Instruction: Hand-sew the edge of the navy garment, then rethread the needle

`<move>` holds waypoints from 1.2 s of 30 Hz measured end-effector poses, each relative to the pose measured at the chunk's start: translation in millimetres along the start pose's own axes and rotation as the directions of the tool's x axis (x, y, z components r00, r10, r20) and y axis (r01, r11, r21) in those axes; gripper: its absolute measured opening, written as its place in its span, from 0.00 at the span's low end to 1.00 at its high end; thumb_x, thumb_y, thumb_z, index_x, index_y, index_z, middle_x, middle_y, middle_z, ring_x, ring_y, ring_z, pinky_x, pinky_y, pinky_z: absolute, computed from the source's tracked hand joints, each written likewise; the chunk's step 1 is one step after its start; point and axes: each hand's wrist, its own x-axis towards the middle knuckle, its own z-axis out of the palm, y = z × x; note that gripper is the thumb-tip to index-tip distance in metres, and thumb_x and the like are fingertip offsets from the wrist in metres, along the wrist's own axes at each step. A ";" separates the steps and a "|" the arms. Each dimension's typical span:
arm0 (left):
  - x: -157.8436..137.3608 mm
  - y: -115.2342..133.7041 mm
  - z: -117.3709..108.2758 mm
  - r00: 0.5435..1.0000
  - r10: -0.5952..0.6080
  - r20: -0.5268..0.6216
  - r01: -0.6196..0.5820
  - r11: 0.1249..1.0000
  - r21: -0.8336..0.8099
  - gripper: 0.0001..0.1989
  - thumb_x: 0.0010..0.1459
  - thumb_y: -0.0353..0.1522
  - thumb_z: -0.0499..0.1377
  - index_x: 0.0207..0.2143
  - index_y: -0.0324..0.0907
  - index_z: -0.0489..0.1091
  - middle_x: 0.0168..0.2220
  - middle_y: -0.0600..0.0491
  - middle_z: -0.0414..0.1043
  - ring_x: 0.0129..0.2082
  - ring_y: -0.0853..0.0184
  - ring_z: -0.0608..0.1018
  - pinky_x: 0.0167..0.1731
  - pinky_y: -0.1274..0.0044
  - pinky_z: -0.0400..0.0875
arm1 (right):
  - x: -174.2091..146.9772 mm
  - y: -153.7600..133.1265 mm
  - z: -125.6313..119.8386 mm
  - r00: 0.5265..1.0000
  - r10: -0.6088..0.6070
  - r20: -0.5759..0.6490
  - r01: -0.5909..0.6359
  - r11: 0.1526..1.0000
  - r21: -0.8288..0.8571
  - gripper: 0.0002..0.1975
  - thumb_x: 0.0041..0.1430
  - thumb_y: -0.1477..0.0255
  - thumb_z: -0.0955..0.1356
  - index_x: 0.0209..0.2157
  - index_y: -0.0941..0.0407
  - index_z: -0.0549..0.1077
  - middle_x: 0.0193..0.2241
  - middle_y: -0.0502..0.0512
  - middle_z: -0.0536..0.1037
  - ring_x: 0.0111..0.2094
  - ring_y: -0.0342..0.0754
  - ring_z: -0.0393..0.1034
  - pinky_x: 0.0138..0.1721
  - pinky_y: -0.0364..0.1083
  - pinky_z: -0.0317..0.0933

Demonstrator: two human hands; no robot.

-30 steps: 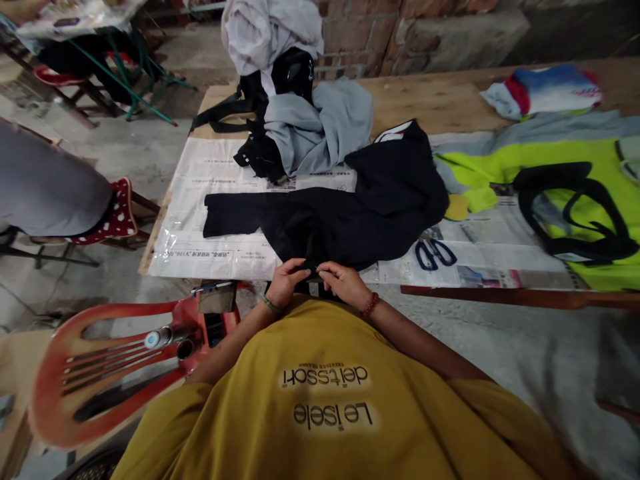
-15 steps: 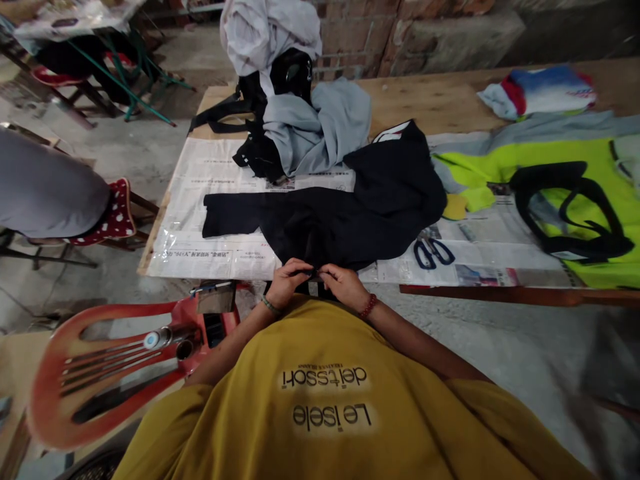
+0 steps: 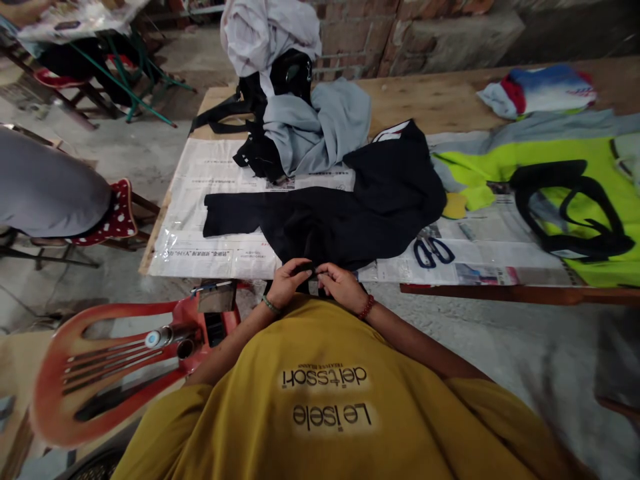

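Both hands pinch the near edge of the dark garment [image 3: 330, 220] at the bench [image 3: 440, 100] front.

Left hand [image 3: 287, 280] and right hand [image 3: 343, 285] each close a fingertip grip on the hem — most of the cloth lies spread over newspaper [image 3: 210, 200], seemingly not yet worked. Scissors [image 3: 433, 252] rest just right; no containers show — only a grey pile [image 3: 320, 127] behind.

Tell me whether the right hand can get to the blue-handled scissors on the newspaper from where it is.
Probably yes. The scissors lie uncovered on the newspaper, right of the right hand; nothing lies between, though that hand is pinching the dark garment.
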 end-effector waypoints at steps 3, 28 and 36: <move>0.7 -1.1 1.6 0.994 -0.105 -0.036 0.103 0.993 -0.058 0.12 0.43 0.35 0.67 0.33 0.41 0.77 0.30 0.54 0.75 0.32 0.69 0.72 0.36 0.77 0.66 | 0.3 -2.1 -0.3 1.000 0.018 -0.003 -0.018 0.999 -0.039 0.09 0.56 0.69 0.61 0.35 0.56 0.71 0.23 0.47 0.73 0.18 0.39 0.60 0.22 0.40 0.56; -2.0 -12.5 -12.5 0.934 0.351 -0.071 -0.296 0.868 0.399 0.11 0.50 0.31 0.61 0.38 0.42 0.75 0.41 0.50 0.71 0.38 0.68 0.73 0.38 0.76 0.69 | 4.3 2.5 2.7 0.999 -0.002 -0.050 -0.001 0.999 -0.048 0.12 0.59 0.66 0.60 0.40 0.55 0.68 0.18 0.44 0.67 0.18 0.40 0.60 0.23 0.40 0.55; -10.9 -3.3 -5.4 0.972 0.030 -0.232 0.048 0.945 0.323 0.11 0.48 0.38 0.62 0.30 0.39 0.72 0.23 0.57 0.68 0.21 0.74 0.68 0.23 0.81 0.64 | 4.5 2.9 3.3 0.999 0.030 -0.044 -0.029 1.000 0.006 0.12 0.58 0.66 0.60 0.41 0.55 0.67 0.18 0.44 0.68 0.17 0.40 0.59 0.21 0.40 0.55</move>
